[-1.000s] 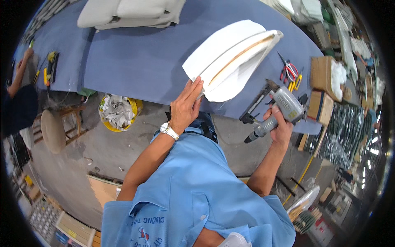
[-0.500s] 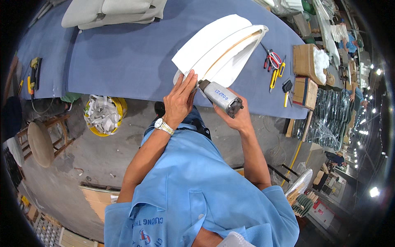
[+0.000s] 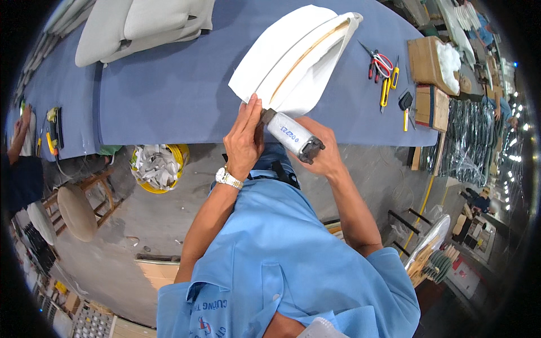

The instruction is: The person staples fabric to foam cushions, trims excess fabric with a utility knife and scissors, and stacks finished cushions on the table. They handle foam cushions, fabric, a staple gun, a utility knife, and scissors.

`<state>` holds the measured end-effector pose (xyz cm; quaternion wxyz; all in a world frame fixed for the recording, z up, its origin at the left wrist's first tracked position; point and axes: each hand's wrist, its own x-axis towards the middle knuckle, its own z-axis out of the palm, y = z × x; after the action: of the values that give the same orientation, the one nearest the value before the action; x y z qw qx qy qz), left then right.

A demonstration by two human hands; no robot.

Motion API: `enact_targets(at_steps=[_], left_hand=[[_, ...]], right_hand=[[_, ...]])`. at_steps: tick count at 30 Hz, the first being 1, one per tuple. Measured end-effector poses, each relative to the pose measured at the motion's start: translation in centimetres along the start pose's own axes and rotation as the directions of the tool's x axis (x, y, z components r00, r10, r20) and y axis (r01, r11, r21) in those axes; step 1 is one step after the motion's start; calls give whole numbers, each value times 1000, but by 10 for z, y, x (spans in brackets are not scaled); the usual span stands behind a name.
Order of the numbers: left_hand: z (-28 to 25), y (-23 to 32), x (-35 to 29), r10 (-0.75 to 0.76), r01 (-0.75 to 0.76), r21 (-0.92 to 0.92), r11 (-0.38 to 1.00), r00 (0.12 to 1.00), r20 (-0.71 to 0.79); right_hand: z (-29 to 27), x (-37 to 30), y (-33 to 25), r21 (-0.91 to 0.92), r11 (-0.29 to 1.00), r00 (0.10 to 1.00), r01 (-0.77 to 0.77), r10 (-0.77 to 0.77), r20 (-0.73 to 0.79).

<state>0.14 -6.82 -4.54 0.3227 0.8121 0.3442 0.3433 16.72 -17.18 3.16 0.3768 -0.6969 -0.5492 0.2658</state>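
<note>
On the blue table stands a curved panel (image 3: pixel 293 62) covered in white fabric, with a bare strip of wood showing along its inner side. My left hand (image 3: pixel 245 135), a watch on its wrist, grips the panel's near end, its fingers stretched along the fabric and pressed together. The left thumb is mostly hidden. My right hand (image 3: pixel 322 147) is closed round the handle of a grey staple gun (image 3: pixel 290 134). The gun's nose meets the panel's near end right beside my left fingers. The exact contact point is hidden.
Scissors (image 3: pixel 381 65), yellow cutters (image 3: pixel 385 93) and cardboard boxes (image 3: pixel 425 62) lie along the table's right side. Grey cushions (image 3: pixel 152 22) are stacked at the back left. Below the edge stands a yellow bucket of scraps (image 3: pixel 158 167). Another person's hand (image 3: pixel 23 121) shows far left, near another staple gun (image 3: pixel 53 132).
The whole view has shifted slightly, and another person's arm has come into sight at the far left. My hands, the staple gun and the panel keep nearly the same arrangement.
</note>
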Motion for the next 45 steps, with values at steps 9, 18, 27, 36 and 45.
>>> enact_targets(at_steps=[9, 18, 27, 36, 45], left_hand=[[1, -2, 3, 2, -2, -22, 1000, 1000, 17], [5, -4, 2, 22, -22, -41, 999, 1000, 8], [6, -3, -10, 18, -16, -67, 998, 999, 34], [4, 1, -7, 40, -38, -40, 998, 998, 49], [-2, -9, 1, 18, -18, -83, 996, 1000, 8]], right_hand=[[1, 1, 9, 39, 999, 999, 29, -30, 12], [-5, 9, -2, 29, 999, 996, -18, 15, 92], [-1, 3, -13, -9, 981, 974, -192, 192, 124], [8, -13, 7, -46, 998, 998, 31, -34, -51], [2, -25, -8, 70, 996, 994, -52, 58, -88]])
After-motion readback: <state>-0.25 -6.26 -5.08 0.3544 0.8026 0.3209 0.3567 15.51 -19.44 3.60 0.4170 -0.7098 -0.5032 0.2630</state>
